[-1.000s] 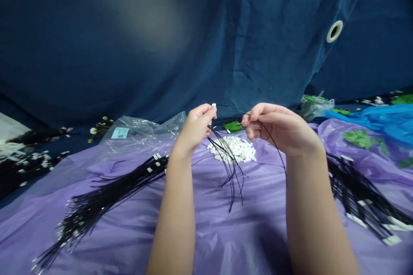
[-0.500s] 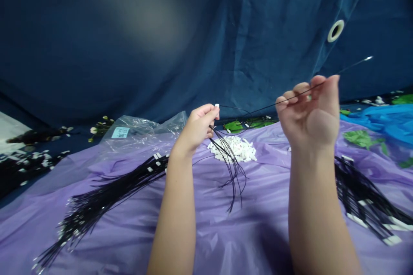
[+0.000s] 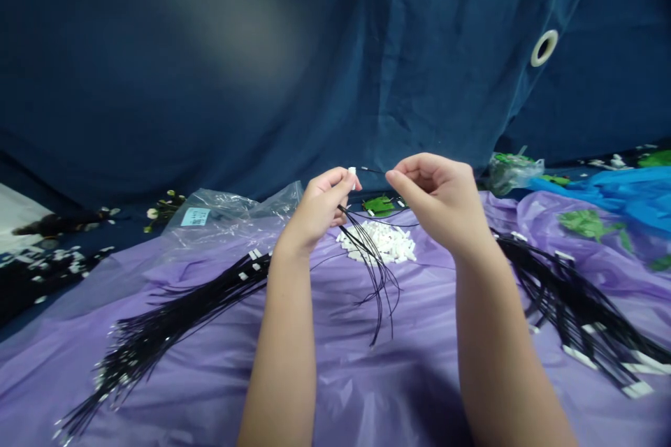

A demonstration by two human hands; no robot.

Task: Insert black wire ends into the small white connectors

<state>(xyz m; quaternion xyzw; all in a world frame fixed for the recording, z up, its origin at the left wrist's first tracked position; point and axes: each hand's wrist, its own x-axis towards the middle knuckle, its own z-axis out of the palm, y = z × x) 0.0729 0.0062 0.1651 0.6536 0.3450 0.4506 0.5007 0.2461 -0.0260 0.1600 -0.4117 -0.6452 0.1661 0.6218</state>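
My left hand (image 3: 322, 206) pinches a small white piece (image 3: 352, 171) between thumb and forefinger. From the same closed hand hangs a bunch of thin black cords (image 3: 371, 258). To its right, my right hand (image 3: 433, 188) pinches a thin black cord (image 3: 373, 170), whose tip points toward the white piece, a small gap between them. Below and behind both hands lies a pile of small white pieces (image 3: 385, 242) on a purple cloth (image 3: 356, 377).
Bundles of black cords with white ends lie at the left (image 3: 172, 314) and right (image 3: 571, 293). Behind the left bundle is a clear plastic bag (image 3: 235, 216). Blue plastic (image 3: 629, 195) and green leaves (image 3: 587, 223) lie at the right. A dark blue curtain (image 3: 314, 63) hangs behind.
My right hand has come down and left, from high at the right to beside my left hand, and turned over. My left hand has hardly moved.
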